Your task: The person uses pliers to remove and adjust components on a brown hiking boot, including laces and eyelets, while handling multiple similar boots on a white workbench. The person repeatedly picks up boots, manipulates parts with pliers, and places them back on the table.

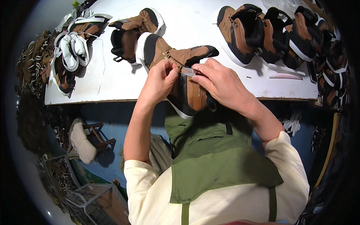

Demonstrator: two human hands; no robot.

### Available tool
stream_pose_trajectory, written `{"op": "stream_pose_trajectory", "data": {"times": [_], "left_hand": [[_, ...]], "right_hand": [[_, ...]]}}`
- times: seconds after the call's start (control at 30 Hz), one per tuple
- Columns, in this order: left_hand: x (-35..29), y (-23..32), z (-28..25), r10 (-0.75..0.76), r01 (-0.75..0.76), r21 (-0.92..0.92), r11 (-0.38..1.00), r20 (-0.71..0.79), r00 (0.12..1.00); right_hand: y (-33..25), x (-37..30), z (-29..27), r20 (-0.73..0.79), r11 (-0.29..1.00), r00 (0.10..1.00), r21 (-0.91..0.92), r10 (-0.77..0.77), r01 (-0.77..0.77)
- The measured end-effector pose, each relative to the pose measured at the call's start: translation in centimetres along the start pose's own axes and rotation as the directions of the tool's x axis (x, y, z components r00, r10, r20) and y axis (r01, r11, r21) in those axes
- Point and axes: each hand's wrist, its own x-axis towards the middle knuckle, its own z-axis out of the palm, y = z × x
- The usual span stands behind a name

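Observation:
A brown and black high-top shoe (195,95) with a white sole lies tilted at the table's near edge, its toe pointing to the far left. At its lacing, my left hand (162,79) is closed in a pinch; what it pinches is hidden. Between the thumb and fingers of my right hand (221,80) is a small flat silvery tool (187,72), its kind unclear. The tool's tip lies close to my left fingertips, over the shoe's opening. Just beyond stands another pair of brown and black shoes (137,24).
Several like shoes (243,33) stand at the right on the white table (187,15). White footwear pieces and laces (73,50) are heaped at the left. A padded stool (83,144) and a wire cart (93,202) stand below on the left. More shoes hang along both sides.

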Motion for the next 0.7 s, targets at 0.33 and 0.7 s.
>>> {"op": "stream_pose_trajectory", "data": {"times": [0.33, 0.7], "left_hand": [[0.7, 0.5, 0.9, 0.048, -0.046, 0.100, 0.994, -0.024, 0.999], [1.0, 1.0, 1.5, 0.068, -0.062, 0.154, 0.986, -0.030, 0.997]], "right_hand": [[0.4, 0.1, -0.2, 0.000, 0.962, 0.999, -0.270, -0.042, 0.041], [1.2, 1.0, 1.0, -0.002, 0.914, 0.998, -0.403, -0.061, 0.055]]}}
